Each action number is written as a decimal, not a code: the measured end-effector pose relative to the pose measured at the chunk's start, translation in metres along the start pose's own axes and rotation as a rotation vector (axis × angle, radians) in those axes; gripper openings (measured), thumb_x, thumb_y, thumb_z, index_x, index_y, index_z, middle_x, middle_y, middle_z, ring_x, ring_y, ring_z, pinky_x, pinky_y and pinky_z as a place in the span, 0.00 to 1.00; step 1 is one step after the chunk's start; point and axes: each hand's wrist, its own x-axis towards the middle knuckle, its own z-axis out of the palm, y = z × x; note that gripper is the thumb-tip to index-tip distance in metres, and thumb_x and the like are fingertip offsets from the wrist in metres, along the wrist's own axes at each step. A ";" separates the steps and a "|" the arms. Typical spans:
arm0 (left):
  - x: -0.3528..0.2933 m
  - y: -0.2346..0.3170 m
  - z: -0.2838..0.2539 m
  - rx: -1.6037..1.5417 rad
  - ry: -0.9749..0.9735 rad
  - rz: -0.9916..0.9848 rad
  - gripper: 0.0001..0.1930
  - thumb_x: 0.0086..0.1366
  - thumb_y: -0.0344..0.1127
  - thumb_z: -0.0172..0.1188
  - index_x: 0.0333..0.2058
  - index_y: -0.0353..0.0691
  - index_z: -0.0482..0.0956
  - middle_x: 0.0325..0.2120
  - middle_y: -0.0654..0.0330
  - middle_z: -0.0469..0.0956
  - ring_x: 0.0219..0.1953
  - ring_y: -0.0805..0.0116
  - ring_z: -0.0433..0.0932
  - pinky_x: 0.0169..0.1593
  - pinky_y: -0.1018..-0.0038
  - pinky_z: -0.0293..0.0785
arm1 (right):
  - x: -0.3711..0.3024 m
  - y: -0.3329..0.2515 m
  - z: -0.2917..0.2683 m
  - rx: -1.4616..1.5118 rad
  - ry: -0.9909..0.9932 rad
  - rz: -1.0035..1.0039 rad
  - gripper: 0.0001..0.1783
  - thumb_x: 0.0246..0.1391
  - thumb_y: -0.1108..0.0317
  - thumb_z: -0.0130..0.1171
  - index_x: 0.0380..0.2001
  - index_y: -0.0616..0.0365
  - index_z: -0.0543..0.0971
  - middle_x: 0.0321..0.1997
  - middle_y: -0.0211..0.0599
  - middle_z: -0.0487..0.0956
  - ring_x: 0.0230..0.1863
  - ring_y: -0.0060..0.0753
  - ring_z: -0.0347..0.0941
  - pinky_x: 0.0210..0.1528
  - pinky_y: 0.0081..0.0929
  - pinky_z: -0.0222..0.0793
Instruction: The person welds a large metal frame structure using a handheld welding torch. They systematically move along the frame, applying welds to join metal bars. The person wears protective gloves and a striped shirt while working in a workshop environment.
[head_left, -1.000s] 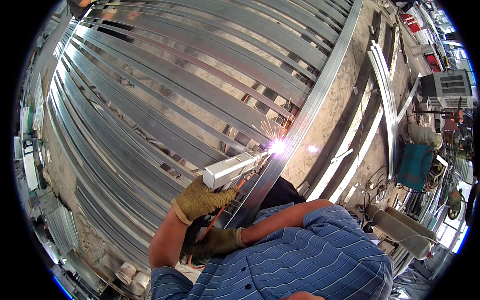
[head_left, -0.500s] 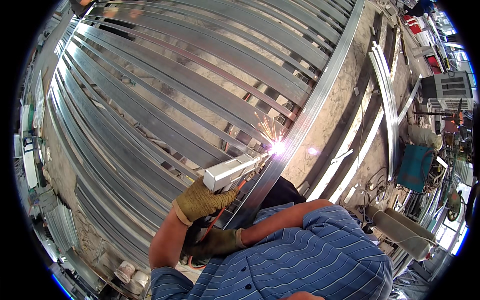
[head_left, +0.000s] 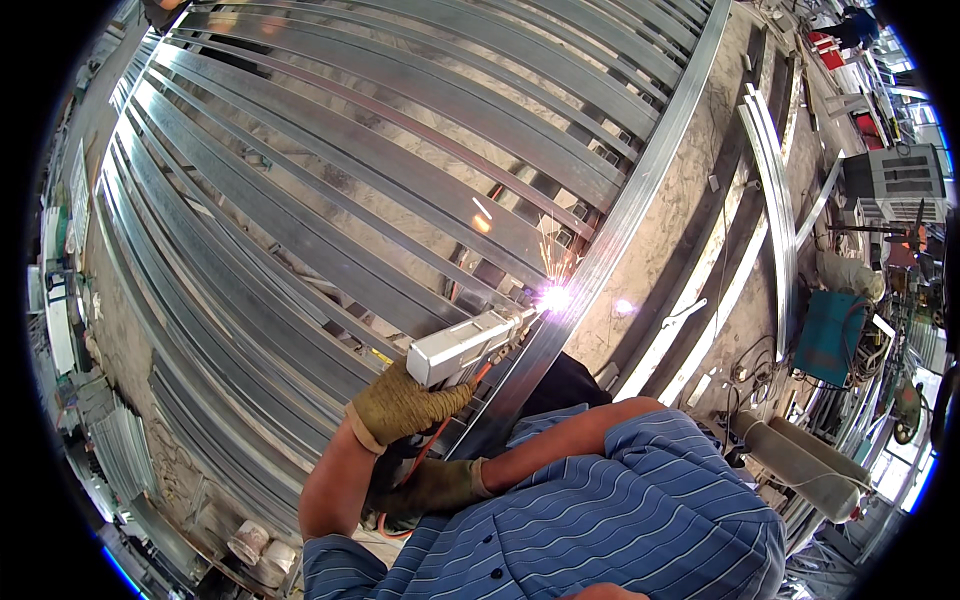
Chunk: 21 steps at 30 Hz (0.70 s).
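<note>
Two pale buckets [head_left: 248, 541], contents unclear, left fingers [head_left: 448, 401] gripping silver welding gun [head_left: 460, 346], right fingers [head_left: 410, 490] too shadowed to tell

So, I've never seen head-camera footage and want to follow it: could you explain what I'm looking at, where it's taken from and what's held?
There's no robot here, just a person with gloved hands. A wide fisheye camera on their head looks down, so straight edges bend and their striped shirt fills the bottom. Picture left is their left.

The left hand grips a boxy, pale tool; a bright flash with sparks glows at its tip. The right hand sits closer to the body; whether it holds anything is hidden.

Long metal bars lie side by side with gaps between them, meeting a crosswise metal rail.
</note>
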 end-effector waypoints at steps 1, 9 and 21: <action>0.000 -0.001 0.000 -0.001 -0.004 -0.004 0.32 0.71 0.39 0.79 0.70 0.37 0.80 0.45 0.61 0.89 0.43 0.74 0.84 0.47 0.71 0.84 | 0.000 0.000 0.000 -0.002 -0.010 0.011 0.15 0.73 0.64 0.66 0.56 0.60 0.86 0.51 0.42 0.89 0.51 0.35 0.84 0.54 0.38 0.81; -0.003 -0.004 0.000 0.033 -0.008 -0.009 0.35 0.69 0.45 0.79 0.70 0.37 0.80 0.51 0.53 0.90 0.51 0.65 0.87 0.55 0.67 0.84 | -0.002 0.005 0.008 0.037 0.051 0.039 0.14 0.75 0.60 0.65 0.52 0.60 0.87 0.45 0.41 0.89 0.47 0.33 0.84 0.50 0.38 0.81; -0.031 0.021 0.003 -0.249 0.033 0.066 0.36 0.67 0.37 0.81 0.71 0.35 0.78 0.52 0.58 0.90 0.51 0.71 0.85 0.51 0.71 0.85 | -0.008 0.013 0.005 -0.046 -0.138 0.029 0.17 0.75 0.59 0.65 0.57 0.59 0.85 0.56 0.47 0.88 0.57 0.42 0.84 0.60 0.42 0.80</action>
